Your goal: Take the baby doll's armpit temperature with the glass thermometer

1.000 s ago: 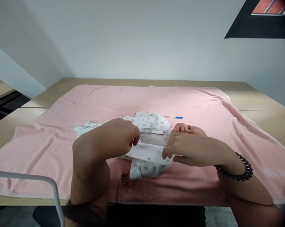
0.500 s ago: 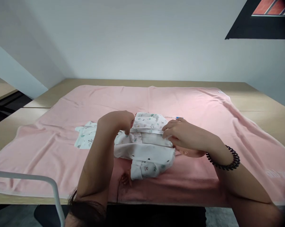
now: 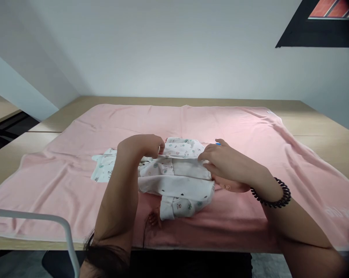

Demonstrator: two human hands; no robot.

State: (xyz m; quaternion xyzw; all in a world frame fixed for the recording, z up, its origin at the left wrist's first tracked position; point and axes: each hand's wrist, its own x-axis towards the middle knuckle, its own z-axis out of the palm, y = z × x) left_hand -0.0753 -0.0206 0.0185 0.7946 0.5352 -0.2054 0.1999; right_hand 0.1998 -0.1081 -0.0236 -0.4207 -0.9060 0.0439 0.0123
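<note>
A doll lies on its back with its head (image 3: 234,186) to the right, partly hidden under my right wrist. It wears a white printed baby shirt (image 3: 188,188), its front parted along the middle with pale fabric showing between the flaps. My left hand (image 3: 143,146) is closed on the far flap's edge near the lower end. At the collar end, my right hand (image 3: 225,161) has its fingers bent over the same edge, gripping it. One doll hand (image 3: 154,217) pokes from the near sleeve. White printed fabric (image 3: 102,172) extends left, partly behind my left forearm.
A pink blanket (image 3: 128,119) covers most of the wooden table (image 3: 278,105). A thin stick with a blue end (image 3: 218,144) lies beyond my right hand. The grey curved rail of a chair (image 3: 64,223) stands at the lower left. A wall rises behind the table.
Both hands have shifted slightly away from me with the shirt's far flap edge, which now runs straighter between them. More pale fabric shows in the gap.
</note>
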